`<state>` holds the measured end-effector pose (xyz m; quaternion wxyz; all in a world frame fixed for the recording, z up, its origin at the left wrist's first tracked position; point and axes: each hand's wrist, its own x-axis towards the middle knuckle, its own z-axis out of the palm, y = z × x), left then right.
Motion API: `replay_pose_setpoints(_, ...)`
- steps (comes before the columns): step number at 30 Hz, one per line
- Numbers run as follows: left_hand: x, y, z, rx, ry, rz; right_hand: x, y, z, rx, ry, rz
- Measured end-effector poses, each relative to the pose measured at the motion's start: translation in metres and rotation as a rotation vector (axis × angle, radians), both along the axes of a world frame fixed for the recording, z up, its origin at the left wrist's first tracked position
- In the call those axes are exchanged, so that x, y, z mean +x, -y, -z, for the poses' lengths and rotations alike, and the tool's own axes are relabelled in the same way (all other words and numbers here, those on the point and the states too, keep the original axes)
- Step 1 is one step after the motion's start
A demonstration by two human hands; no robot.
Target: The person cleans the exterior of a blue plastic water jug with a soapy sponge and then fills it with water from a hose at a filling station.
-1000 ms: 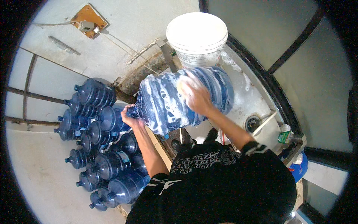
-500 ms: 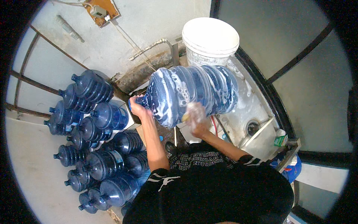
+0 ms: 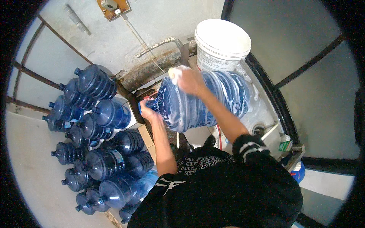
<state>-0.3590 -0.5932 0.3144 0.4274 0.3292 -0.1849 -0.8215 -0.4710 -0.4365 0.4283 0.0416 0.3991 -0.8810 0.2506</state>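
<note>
A large blue water jug (image 3: 224,97) lies on its side in front of me, streaked with white soap foam. My left hand (image 3: 149,109) grips its neck at the left end. My right hand (image 3: 189,79) presses a pale soapy sponge (image 3: 173,72) against the jug's upper shoulder near the neck.
A white plastic bucket (image 3: 221,43) stands behind the jug on a wet tiled ledge with a floor drain (image 3: 259,130). Several blue jugs (image 3: 99,144) lie stacked at my left. A pipe (image 3: 157,46) runs along the stained wall. A small green carton (image 3: 284,144) sits at right.
My right hand has moved with the sponge from the jug's lower middle up to its shoulder near the neck. The jug has stayed on its side, neck still in my left hand.
</note>
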Motion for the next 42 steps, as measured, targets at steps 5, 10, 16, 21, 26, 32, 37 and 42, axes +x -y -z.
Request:
replay_pose_setpoints(5, -0.003, -0.014, -0.025, 0.014, 0.257, -0.048, 0.124, -0.035, 0.054, -0.181, -0.230, -0.369)
replay_pose_setpoints(10, -0.003, -0.003, 0.004, -0.012, 0.166, 0.022, 0.116, -0.005, 0.019, -0.013, -0.432, -0.257)
replay_pose_setpoints(16, -0.004, -0.036, -0.029, -0.039, 0.011, 0.021, -0.003, 0.081, 0.009, 0.389, -0.025, -0.046)
replay_pose_setpoints(21, 0.002, -0.034, -0.038, -0.036, 0.510, -0.019, 0.073, 0.067, 0.038, 0.424, -0.303, -0.177)
replay_pose_setpoints(26, 0.007, -0.011, -0.001, -0.024, 0.585, -0.075, 0.144, -0.017, 0.044, -0.135, -0.293, -0.188)
replay_pose_setpoints(32, 0.006, -0.015, -0.005, 0.210, 0.247, -0.005, 0.097, -0.087, 0.078, -0.110, -0.328, 0.528)
replay_pose_setpoints(37, 0.004, -0.002, 0.025, 0.085, 0.268, 0.052, 0.014, -0.123, 0.068, -0.272, -0.120, 0.776)
replay_pose_setpoints(42, 0.011, 0.009, 0.043, 0.107, 0.217, 0.106, 0.076, -0.158, 0.124, -0.373, -0.256, 0.632)
